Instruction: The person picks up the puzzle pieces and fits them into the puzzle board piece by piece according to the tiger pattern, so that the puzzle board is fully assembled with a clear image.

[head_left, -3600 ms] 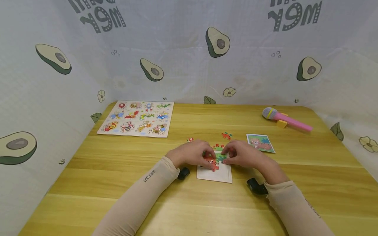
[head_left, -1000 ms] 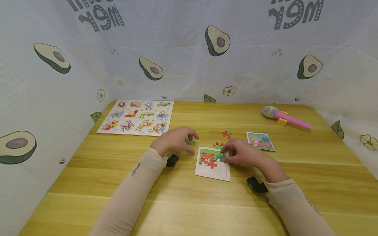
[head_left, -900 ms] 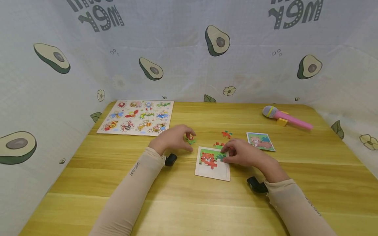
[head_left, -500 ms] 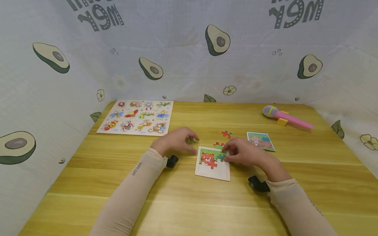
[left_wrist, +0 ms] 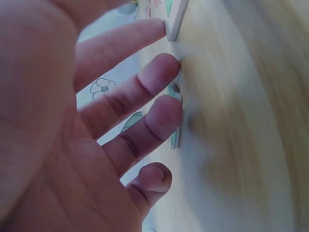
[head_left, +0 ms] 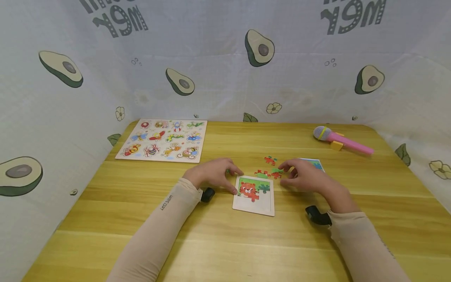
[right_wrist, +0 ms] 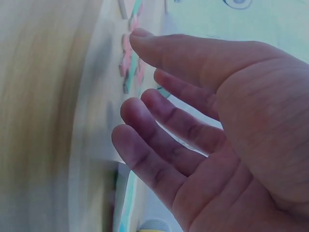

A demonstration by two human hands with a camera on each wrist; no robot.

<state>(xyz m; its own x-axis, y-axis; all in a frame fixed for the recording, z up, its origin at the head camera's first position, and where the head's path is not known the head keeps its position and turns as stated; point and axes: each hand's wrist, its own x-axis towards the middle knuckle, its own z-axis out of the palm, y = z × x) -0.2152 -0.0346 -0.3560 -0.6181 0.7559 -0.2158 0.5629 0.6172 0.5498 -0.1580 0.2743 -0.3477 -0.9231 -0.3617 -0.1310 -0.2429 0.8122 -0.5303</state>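
In the head view a square jigsaw board [head_left: 251, 207] lies flat, a red tiger face [head_left: 248, 190] and green pieces filling its upper part. My left hand [head_left: 215, 174] stands at its left edge, thumb and a fingertip at the rim; in the left wrist view a fingertip meets the board's edge [left_wrist: 176, 26]. Behind the board lie loose jigsaw pieces, a red one [head_left: 270, 160], a red-and-green one [head_left: 262, 174] and a striped one [head_left: 276, 174]. Just right of these my right hand [head_left: 306, 176] hovers with loosely bent fingers, gripping nothing. Something green [head_left: 228, 171] peeks out between my left fingers.
A tiger picture card [head_left: 316, 163] is partly covered by my right hand. At the back left lies a wooden insect puzzle [head_left: 162, 141]. A pink toy microphone [head_left: 349, 145] rests at the back right. Hanging cloth printed with avocados encloses the table.
My right hand has left the board's right edge and moved right, uncovering the striped piece. My left hand, earlier on the board and then off to its left, has come back to its left edge.
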